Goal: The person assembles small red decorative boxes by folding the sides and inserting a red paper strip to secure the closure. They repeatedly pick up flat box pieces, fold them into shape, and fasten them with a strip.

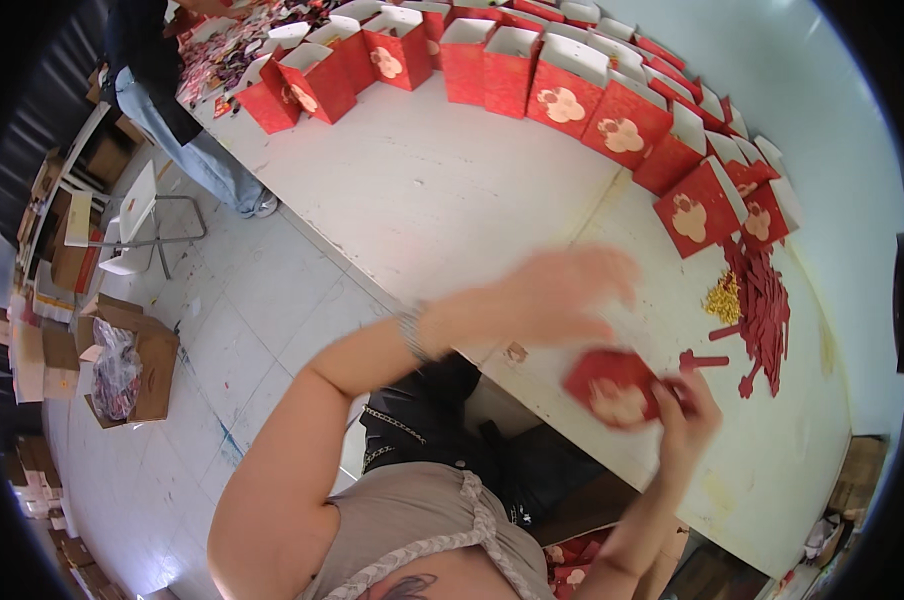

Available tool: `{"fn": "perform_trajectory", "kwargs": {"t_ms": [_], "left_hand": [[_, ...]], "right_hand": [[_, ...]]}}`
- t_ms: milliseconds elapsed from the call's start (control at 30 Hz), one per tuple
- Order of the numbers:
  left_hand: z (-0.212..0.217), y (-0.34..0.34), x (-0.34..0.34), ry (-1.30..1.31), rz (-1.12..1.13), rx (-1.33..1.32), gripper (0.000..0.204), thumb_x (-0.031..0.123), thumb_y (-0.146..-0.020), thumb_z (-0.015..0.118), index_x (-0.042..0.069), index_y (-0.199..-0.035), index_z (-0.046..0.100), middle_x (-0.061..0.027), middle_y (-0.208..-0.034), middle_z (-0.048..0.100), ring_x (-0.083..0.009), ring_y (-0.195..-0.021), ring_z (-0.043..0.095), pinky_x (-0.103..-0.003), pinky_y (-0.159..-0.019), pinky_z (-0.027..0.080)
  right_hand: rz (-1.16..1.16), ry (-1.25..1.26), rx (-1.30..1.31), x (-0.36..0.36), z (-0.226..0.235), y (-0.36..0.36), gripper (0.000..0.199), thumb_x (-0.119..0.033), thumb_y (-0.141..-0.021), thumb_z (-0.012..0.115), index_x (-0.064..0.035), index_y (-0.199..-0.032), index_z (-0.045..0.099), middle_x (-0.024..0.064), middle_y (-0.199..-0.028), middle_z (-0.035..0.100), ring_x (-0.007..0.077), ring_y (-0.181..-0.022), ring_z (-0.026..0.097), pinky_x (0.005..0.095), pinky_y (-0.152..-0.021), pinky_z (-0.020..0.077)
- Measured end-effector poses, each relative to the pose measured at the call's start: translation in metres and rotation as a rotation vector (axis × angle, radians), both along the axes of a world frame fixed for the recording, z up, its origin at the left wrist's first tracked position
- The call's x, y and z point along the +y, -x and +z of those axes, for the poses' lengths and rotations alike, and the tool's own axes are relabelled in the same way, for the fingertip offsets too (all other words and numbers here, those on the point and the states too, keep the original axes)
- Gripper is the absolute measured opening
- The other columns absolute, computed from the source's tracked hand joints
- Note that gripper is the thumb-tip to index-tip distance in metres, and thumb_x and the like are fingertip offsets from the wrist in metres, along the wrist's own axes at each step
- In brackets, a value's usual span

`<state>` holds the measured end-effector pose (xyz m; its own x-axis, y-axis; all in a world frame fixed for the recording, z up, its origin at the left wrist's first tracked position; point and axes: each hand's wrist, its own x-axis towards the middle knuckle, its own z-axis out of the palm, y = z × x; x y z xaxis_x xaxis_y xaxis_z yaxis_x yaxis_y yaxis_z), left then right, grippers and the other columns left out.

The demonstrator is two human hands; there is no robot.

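Observation:
My right hand [687,415] grips a flat red paper bag [612,385] with a pale flower print, held just over the near edge of the white table [442,190]. My left hand [562,295] is blurred above and left of the bag, fingers spread, holding nothing I can make out. A loose red strip [704,361] lies on the table just beyond the bag. Right of it sit a pile of red strips [762,300] and a small heap of gold bits [724,297].
Several open red paper bags [562,95] stand in a curved row along the far side of the table. Another person [167,110] stands at the far left end. A white folding chair [132,220] and open cardboard boxes [122,370] sit on the floor to the left.

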<state>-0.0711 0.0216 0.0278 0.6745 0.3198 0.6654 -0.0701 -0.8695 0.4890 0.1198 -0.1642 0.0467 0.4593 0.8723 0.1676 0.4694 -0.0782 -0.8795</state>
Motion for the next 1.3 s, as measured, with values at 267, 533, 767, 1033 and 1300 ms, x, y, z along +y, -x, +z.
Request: {"fn": "perform_trajectory", "kwargs": {"t_ms": [267, 533, 767, 1033, 1300], "left_hand": [[0.024, 0.291, 0.259, -0.468, 1.564, 0.518, 0.08, 0.059, -0.066, 0.075, 0.022, -0.132, 0.048, -0.0123, -0.134, 0.049, -0.0334, -0.122, 0.049, -0.07, -0.093, 0.03], [0.031, 0.31, 0.257, -0.265, 1.106, 0.642, 0.027, 0.027, -0.073, 0.075, 0.01, -0.088, 0.061, -0.006, -0.081, 0.065, -0.0253, -0.078, 0.064, -0.036, -0.066, 0.048], [0.071, 0.179, 0.115, -0.584, 0.764, 0.486, 0.023, 0.008, -0.064, 0.074, 0.008, -0.08, 0.058, -0.009, -0.07, 0.056, -0.0276, -0.07, 0.058, -0.038, -0.061, 0.045], [0.052, 0.032, 0.086, -0.54, 0.142, 0.378, 0.025, -0.008, -0.064, 0.06, 0.006, -0.085, 0.057, -0.0072, -0.091, 0.061, -0.026, -0.097, 0.057, -0.037, -0.084, 0.045], [-0.05, 0.046, 0.0, 0.837, 0.147, -0.64, 0.061, 0.02, -0.09, 0.063, 0.001, -0.134, 0.025, -0.0199, -0.141, 0.036, -0.0258, -0.128, 0.042, -0.041, -0.107, 0.036]], "right_hand": [[0.108, 0.973, -0.138, -0.171, 0.08, -0.045, 0.043, -0.007, -0.08, 0.063, 0.0047, -0.122, 0.055, 0.0143, -0.114, 0.062, 0.0209, -0.097, 0.054, 0.0301, -0.085, 0.0433], [0.067, 0.59, -0.198, -0.118, 0.04, -0.043, 0.041, 0.004, -0.068, 0.066, 0.0031, -0.109, 0.064, 0.0136, -0.1, 0.067, 0.0215, -0.096, 0.062, 0.0317, -0.084, 0.0479], [0.391, 0.209, -0.334, -0.003, 0.011, -0.012, 0.045, -0.004, -0.069, 0.076, -0.0022, -0.113, 0.064, 0.0144, -0.107, 0.067, 0.0317, -0.1, 0.061, 0.0373, -0.088, 0.0466], [0.463, -0.079, 0.065, 0.146, -0.015, -0.016, 0.101, -0.016, -0.061, 0.086, -0.0118, -0.146, 0.031, 0.011, -0.133, 0.054, 0.0232, -0.118, 0.051, 0.0368, -0.099, 0.0408], [0.17, -0.273, -0.055, 0.081, -0.059, 0.011, 0.058, -0.017, -0.058, 0.089, -0.0077, -0.106, 0.057, 0.0085, -0.112, 0.061, 0.0191, -0.093, 0.057, 0.0335, -0.08, 0.0473]]}}
